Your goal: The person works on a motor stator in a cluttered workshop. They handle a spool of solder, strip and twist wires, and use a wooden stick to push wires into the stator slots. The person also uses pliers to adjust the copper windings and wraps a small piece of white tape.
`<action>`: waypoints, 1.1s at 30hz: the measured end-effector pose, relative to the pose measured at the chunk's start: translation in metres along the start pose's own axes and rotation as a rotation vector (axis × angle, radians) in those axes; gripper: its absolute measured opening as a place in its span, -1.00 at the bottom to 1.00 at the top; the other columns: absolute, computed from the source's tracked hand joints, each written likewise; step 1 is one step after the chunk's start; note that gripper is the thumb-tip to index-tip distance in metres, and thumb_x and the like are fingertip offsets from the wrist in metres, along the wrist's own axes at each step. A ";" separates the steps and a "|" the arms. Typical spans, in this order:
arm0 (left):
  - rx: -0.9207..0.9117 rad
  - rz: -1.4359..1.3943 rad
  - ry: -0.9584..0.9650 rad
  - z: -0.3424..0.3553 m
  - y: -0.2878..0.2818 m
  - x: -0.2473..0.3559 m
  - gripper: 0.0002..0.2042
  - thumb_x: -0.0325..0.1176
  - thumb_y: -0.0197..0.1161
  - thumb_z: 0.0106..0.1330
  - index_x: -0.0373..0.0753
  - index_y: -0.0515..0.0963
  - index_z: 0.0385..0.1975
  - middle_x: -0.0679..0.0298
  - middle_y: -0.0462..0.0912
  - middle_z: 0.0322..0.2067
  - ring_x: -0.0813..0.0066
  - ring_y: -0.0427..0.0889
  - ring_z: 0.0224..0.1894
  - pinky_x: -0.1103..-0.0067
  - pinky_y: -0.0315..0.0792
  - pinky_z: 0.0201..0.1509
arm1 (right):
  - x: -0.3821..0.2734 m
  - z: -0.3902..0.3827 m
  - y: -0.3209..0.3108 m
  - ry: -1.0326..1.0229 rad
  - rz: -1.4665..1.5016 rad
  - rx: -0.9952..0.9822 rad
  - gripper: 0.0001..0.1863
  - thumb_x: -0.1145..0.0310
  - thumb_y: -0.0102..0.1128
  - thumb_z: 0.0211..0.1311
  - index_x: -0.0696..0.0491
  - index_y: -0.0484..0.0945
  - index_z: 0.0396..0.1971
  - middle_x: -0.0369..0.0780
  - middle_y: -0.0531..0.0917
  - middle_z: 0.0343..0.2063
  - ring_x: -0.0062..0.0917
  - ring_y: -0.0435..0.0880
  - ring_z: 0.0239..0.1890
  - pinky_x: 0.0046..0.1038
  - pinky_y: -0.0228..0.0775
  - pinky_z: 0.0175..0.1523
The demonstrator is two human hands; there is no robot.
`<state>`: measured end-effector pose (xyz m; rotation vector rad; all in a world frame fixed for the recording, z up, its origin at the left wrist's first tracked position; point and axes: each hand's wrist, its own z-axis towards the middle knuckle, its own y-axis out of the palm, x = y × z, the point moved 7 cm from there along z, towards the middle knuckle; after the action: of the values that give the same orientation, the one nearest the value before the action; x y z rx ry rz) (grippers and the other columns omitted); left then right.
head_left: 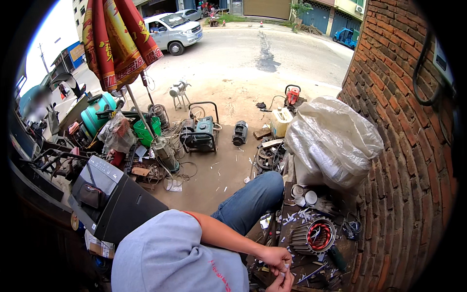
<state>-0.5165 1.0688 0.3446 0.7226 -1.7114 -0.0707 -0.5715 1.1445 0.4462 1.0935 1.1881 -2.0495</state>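
Observation:
My left hand (275,258) reaches over the cluttered workbench, fingertips pinched on a small white piece (286,266), perhaps paper or sheet insulation. Just below it, my right hand (282,282) is cut off by the lower edge. Its fingers are closed too and meet the left fingertips, but what they hold is mostly hidden. Beside my hands, a finned motor housing (300,239) lies with its round opening tilted up, and red and white winding wire (319,236) rings its inside. Small white strips (304,214) are scattered behind it.
A large plastic sack (335,141) stands against the brick wall (404,160) on the right. Past my bent knee are a small motor (240,133), a generator (200,134) and a yellowish jerrycan (280,121). A black cabinet (126,207) is at left. A van (173,31) is on the road.

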 end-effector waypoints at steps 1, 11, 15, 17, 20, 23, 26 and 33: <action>-0.001 -0.006 -0.023 0.005 -0.002 -0.005 -0.80 -0.29 0.19 0.38 -0.32 0.55 -0.34 0.25 0.65 -0.53 0.58 0.65 -0.55 0.66 0.52 -0.53 | -0.003 0.000 0.001 -0.061 0.061 -0.070 -0.76 0.50 0.21 0.28 0.26 0.58 -0.09 -0.07 0.64 -0.28 -0.25 0.63 -0.27 -0.33 0.48 -0.10; -0.017 0.409 0.093 0.012 0.003 0.003 -0.70 -0.31 0.13 0.42 -0.38 0.45 -0.54 0.20 0.56 -0.71 0.49 0.62 -0.69 0.57 0.53 -0.61 | 0.070 -0.021 0.013 0.584 0.347 -0.075 -0.74 0.56 0.26 0.23 0.22 0.52 -0.08 -0.30 0.62 -0.48 -0.68 0.55 -0.47 -0.65 0.40 -0.37; -0.046 0.408 0.066 0.006 0.002 0.006 -0.72 -0.32 0.13 0.42 -0.38 0.43 -0.52 0.20 0.58 -0.66 0.48 0.65 -0.65 0.58 0.53 -0.60 | 0.084 -0.026 0.013 0.667 0.370 -0.116 -0.87 0.56 0.26 0.24 0.23 0.55 -0.25 -0.29 0.62 -0.50 -0.70 0.54 -0.48 -0.66 0.37 -0.39; -0.118 0.362 0.020 -0.003 0.002 0.004 -0.75 -0.34 0.14 0.41 -0.37 0.43 -0.48 0.21 0.60 -0.60 0.49 0.67 -0.61 0.58 0.52 -0.60 | 0.081 -0.026 0.014 0.647 0.326 -0.163 -0.92 0.55 0.26 0.24 0.22 0.55 -0.31 -0.30 0.62 -0.50 -0.71 0.53 -0.48 -0.66 0.36 -0.38; -0.184 0.340 -0.035 -0.012 -0.002 0.004 -0.80 -0.36 0.14 0.40 -0.35 0.42 -0.42 0.23 0.61 -0.55 0.52 0.69 -0.55 0.58 0.51 -0.59 | 0.073 -0.026 0.018 0.603 0.270 -0.220 -0.93 0.54 0.26 0.25 0.20 0.54 -0.37 -0.32 0.62 -0.50 -0.72 0.52 -0.48 -0.67 0.34 -0.37; -0.236 0.335 -0.070 -0.017 -0.006 0.006 -0.83 -0.37 0.13 0.41 -0.32 0.40 -0.39 0.29 0.58 -0.55 0.56 0.68 -0.51 0.61 0.47 -0.54 | 0.063 -0.024 0.021 0.552 0.291 -0.232 -0.92 0.53 0.26 0.26 0.19 0.54 -0.39 -0.35 0.61 -0.52 -0.74 0.51 -0.48 -0.68 0.33 -0.37; -0.285 0.352 -0.040 -0.020 -0.008 0.012 -0.83 -0.37 0.14 0.41 -0.31 0.41 -0.39 0.30 0.57 -0.53 0.55 0.69 -0.49 0.62 0.48 -0.53 | 0.058 -0.023 0.023 0.550 0.346 -0.199 -0.92 0.53 0.27 0.25 0.18 0.54 -0.39 -0.36 0.59 -0.54 -0.75 0.49 -0.49 -0.67 0.32 -0.40; -0.349 0.531 0.151 -0.023 -0.009 0.034 -0.85 -0.38 0.27 0.26 -0.31 0.47 -0.41 0.27 0.57 -0.56 0.54 0.58 -0.53 0.53 0.37 -0.48 | 0.044 -0.011 0.020 0.441 0.359 -0.171 -0.90 0.51 0.30 0.22 0.17 0.55 -0.38 -0.37 0.56 -0.58 -0.78 0.44 -0.57 -0.66 0.27 -0.49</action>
<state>-0.4951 1.0526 0.3771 0.0049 -1.6380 0.0534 -0.5756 1.1432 0.3969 1.5912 1.2318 -1.4511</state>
